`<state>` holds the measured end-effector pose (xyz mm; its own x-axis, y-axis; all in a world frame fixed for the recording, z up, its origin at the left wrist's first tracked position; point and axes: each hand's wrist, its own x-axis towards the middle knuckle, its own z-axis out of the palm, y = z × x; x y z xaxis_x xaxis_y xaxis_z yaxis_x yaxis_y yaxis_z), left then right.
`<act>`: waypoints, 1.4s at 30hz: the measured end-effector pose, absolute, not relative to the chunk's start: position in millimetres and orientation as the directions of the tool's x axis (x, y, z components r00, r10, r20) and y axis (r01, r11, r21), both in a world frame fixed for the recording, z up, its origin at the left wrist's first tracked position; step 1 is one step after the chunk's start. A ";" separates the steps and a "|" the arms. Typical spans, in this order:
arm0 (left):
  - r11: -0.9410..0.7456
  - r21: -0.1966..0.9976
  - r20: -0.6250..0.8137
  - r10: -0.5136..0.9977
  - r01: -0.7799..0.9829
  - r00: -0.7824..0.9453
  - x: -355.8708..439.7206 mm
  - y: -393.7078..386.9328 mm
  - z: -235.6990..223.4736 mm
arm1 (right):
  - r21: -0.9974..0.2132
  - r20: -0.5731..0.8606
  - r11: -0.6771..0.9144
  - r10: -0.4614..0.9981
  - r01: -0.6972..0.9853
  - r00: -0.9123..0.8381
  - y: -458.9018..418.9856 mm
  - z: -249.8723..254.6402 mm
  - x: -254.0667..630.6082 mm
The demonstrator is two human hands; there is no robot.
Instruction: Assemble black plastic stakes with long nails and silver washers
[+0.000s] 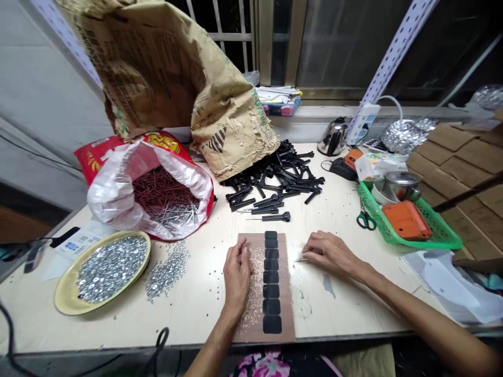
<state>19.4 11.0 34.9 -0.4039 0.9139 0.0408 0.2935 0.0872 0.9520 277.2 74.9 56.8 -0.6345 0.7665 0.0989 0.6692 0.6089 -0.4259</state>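
Observation:
My left hand (pixel 237 272) lies along the left side of a brown sheet (pixel 288 293), thumb and index finger slightly apart, holding nothing I can see. Down the sheet runs a column of black rounded square pads (pixel 271 291). Small pale grains (pixel 256 264) are scattered between the pads and my left hand. To the right of the sheet, my right hand (pixel 330 252) is just above or on the tabletop, its fingertips pinched together. A small thin thing shows at the fingertips, too small to name. Beyond the sheet, several black plastic pieces (pixel 271 210) have thin metal pins sticking out.
A large paper sack (pixel 236 131) spills a heap of black plastic pieces (pixel 283 175). A red and white bag (pixel 113 183) holds long nails. Left stands a yellow dish (pixel 63 293) of metal washers, more loose beside it. Right are scissors (pixel 366 220), a green basket (pixel 444 238) and cartons (pixel 471 157).

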 end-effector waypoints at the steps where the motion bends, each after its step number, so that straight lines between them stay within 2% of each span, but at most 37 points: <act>1: 0.098 0.952 0.023 0.921 0.289 -0.390 20.5 9.6 34.7 | -0.407 0.126 0.629 0.757 0.663 -0.641 80.4 58.5 273.0; 4: 0.106 0.952 0.001 0.937 0.288 -0.350 16.6 4.9 37.2 | -0.370 0.265 0.680 0.731 0.634 -0.629 106.8 57.0 241.7; 7: 0.079 0.877 0.139 0.903 0.475 -0.407 -12.0 -0.3 42.1 | -0.275 0.323 0.740 0.673 0.614 -0.666 139.0 42.1 196.1; 9: 0.138 0.724 0.275 0.840 0.675 -0.467 -44.3 -5.1 44.1 | -0.180 0.305 0.774 0.631 0.607 -0.713 156.4 27.9 170.2; 11: 0.271 0.514 0.357 0.795 0.814 -0.491 -78.9 -8.9 42.9 | -0.102 0.282 0.788 0.608 0.607 -0.742 168.3 14.8 153.6; 14: 0.382 0.272 0.354 0.814 0.883 -0.461 -118.2 -7.3 35.1 | -0.036 0.276 0.789 0.598 0.614 -0.753 176.0 2.9 143.5; 17: 0.396 0.121 0.292 0.862 0.910 -0.414 -134.1 1.8 26.7 | 0.006 0.276 0.781 0.599 0.624 -0.752 175.5 1.4 141.7; 21: 0.352 -0.019 0.247 0.909 0.936 -0.337 -136.2 11.8 25.8 | -0.001 0.312 0.783 0.591 0.622 -0.743 168.5 10.9 142.6; 26: 0.267 -0.088 0.179 0.952 0.959 -0.249 -135.4 14.9 35.1 | -0.180 0.413 0.801 0.589 0.571 -0.695 154.3 31.7 139.4; 28: 0.260 -0.070 0.169 0.955 0.963 -0.245 -135.3 15.5 37.5 | -0.270 0.444 0.793 0.606 0.546 -0.661 146.5 39.0 133.6; 30: 0.263 0.016 0.193 0.946 0.965 -0.261 -135.5 16.0 38.4 | -0.349 0.462 0.781 0.624 0.517 -0.630 136.5 45.5 125.3; 31: 0.263 0.098 0.220 0.935 0.960 -0.279 -135.5 16.0 38.5 | -0.384 0.468 0.777 0.629 0.498 -0.621 130.4 48.6 120.4; 33: 0.256 0.356 0.261 0.896 0.899 -0.359 -133.5 15.7 38.7 | -0.449 0.470 0.772 0.632 0.449 -0.617 116.2 54.9 109.8; 35: 0.238 0.687 0.192 0.852 0.686 -0.487 -127.2 15.1 40.2 | -0.502 0.460 0.769 0.625 0.396 -0.631 100.7 60.7 98.6; 37: 0.198 0.927 0.017 0.826 0.318 -0.563 -116.0 14.5 44.1 | -0.529 0.435 0.765 0.616 0.367 -0.657 86.7 64.8 88.0; 39: 0.133 0.991 -0.125 0.830 -0.024 -0.544 -102.2 13.9 50.4 | -0.534 0.407 0.759 0.618 0.373 -0.673 76.8 66.7 79.4; 42: 0.058 0.963 -0.185 0.852 -0.264 -0.489 -84.6 13.2 61.1 | -0.525 0.381 0.741 0.644 0.417 -0.663 70.8 66.9 72.7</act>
